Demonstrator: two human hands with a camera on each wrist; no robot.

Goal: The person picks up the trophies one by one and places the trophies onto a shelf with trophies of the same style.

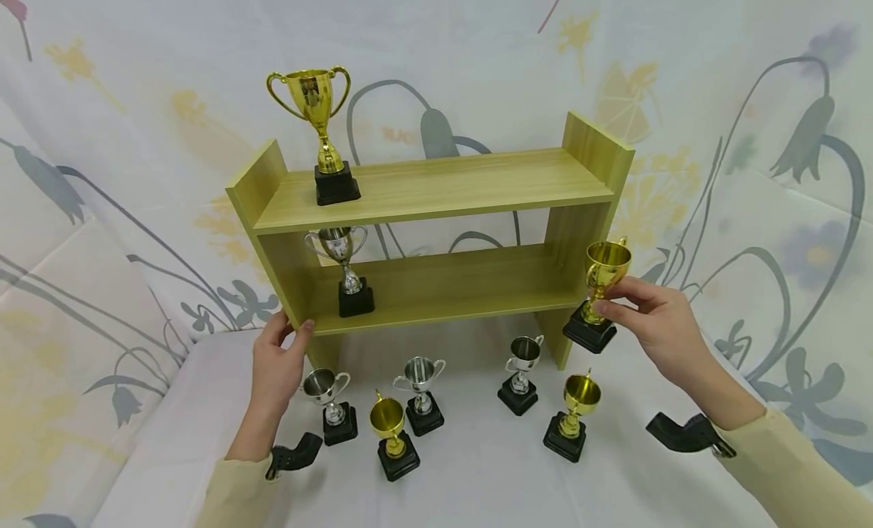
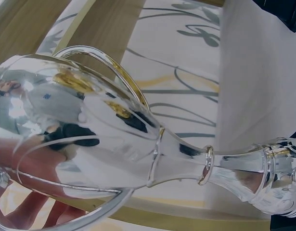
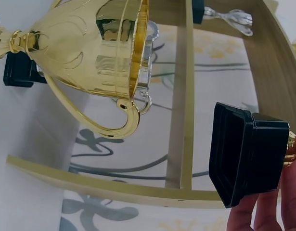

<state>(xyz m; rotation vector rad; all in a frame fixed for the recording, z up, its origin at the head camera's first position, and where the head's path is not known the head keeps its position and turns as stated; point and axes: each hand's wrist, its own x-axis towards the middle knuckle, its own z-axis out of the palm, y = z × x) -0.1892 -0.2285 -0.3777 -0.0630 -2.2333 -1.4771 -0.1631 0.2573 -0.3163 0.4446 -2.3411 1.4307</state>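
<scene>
My right hand [image 1: 651,323] pinches a gold trophy cup [image 1: 605,264] by its stem, in front of the shelf's right side panel. In the right wrist view the black base [image 3: 249,154] of that trophy faces the camera, fingers around its stem. My left hand [image 1: 278,365] grips the left side panel of the wooden shelf [image 1: 436,285], its thumb at the front edge of the lower board. Below that hand stands a silver trophy [image 1: 326,388], which looms large in the left wrist view and partly covers the fingers [image 2: 30,209] there.
A big gold trophy [image 1: 312,96] stands at the left of the top board, and a silver trophy [image 1: 351,282] at the left of the lower one. On the white cloth [image 1: 477,475] before the shelf are gold trophies [image 1: 387,418] [image 1: 582,395] and silver trophies [image 1: 419,373] [image 1: 525,354].
</scene>
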